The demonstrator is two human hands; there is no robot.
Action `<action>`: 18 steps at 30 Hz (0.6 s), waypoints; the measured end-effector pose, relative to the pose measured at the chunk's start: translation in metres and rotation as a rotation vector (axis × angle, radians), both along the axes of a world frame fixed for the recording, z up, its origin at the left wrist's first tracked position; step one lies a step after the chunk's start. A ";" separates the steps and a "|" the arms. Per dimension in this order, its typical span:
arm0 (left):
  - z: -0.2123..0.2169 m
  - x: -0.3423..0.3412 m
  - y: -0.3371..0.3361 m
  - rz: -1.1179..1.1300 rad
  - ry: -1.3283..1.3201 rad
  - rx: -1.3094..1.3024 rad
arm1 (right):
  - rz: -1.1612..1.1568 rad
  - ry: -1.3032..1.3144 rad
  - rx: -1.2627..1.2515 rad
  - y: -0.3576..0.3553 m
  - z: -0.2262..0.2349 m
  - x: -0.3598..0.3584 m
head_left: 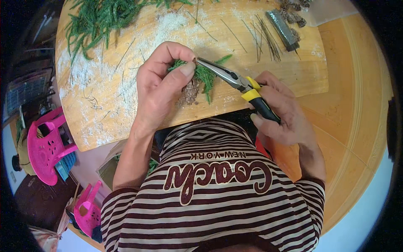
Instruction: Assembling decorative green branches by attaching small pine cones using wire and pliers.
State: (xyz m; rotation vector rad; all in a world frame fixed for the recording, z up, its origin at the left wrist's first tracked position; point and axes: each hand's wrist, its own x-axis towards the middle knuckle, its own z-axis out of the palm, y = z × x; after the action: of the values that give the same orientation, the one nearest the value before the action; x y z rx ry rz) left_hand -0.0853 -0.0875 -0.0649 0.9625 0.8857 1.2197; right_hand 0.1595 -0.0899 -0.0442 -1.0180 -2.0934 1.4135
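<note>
My left hand (166,80) pinches a brown pine cone (189,93) with green artificial pine sprigs (205,77) around it, above the table's near edge. The cone hangs below my thumb, partly hidden by the fingers. My right hand (281,109) is closed round the handles of long-nose pliers (235,77) with yellow and black grips. The pliers' tips point left and meet my left thumb and forefinger at the top of the cone. What small piece lies between the jaws is too small to make out.
Green artificial pine branches (105,21) lie at the table's far left, amid white flakes (172,27). Thin dark wires (266,40) lie beside a grey wrapped bundle (281,29) and several pine cones (294,17) at far right. Pink plastic chairs (44,145) stand left of the wooden table (294,71).
</note>
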 end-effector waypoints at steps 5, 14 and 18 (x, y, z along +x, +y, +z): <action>0.001 -0.002 0.001 -0.005 0.029 0.010 | -0.028 0.030 0.036 0.006 0.002 0.000; 0.001 -0.002 0.003 -0.011 -0.032 0.004 | 0.023 0.002 0.067 0.011 0.002 -0.005; 0.004 -0.001 0.002 -0.026 -0.058 -0.064 | 0.001 -0.027 0.187 0.009 -0.001 -0.004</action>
State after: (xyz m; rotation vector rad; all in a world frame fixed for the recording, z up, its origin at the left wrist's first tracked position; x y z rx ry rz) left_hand -0.0866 -0.0852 -0.0607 0.8807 0.8593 1.1841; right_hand 0.1558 -0.0813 -0.0452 -0.9655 -2.1973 1.1843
